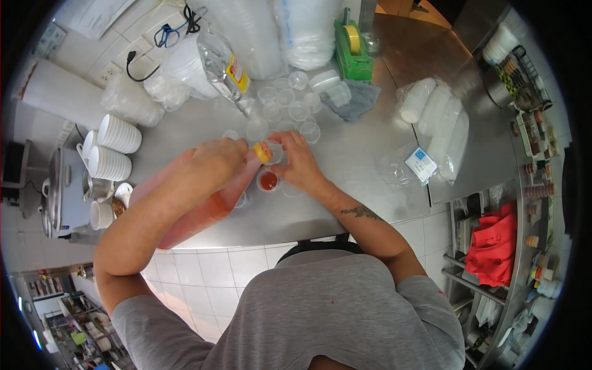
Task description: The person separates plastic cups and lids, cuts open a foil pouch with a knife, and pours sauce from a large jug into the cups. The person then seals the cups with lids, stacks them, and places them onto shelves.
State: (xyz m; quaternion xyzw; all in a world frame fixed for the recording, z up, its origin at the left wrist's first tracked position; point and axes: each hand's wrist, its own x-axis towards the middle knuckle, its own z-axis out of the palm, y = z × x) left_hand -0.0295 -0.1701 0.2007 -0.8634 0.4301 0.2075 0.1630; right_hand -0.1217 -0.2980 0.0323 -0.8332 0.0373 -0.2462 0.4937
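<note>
My left hand [223, 161] is closed around the neck of a large clear plastic jug [209, 211] of red sauce. The jug is tilted, its yellow-rimmed mouth [263, 152] pointing toward my right hand [301, 163]. Between the fingers of that hand is a small clear plastic cup [275, 152], held up against the mouth; whether sauce is inside it I cannot tell. Just below, a cup of red sauce [268, 180] stands on the steel table. Several clear cups [285, 98] are spread over the table beyond my hands.
Stacked white cups [117, 134] stand at the left beside a pot [65, 191]. At the back are a silver pouch [222, 65], bagged cups [308, 31], a green tape dispenser [353, 49] and a grey cloth [357, 102]. Bagged white cups [441, 120] lie on the right.
</note>
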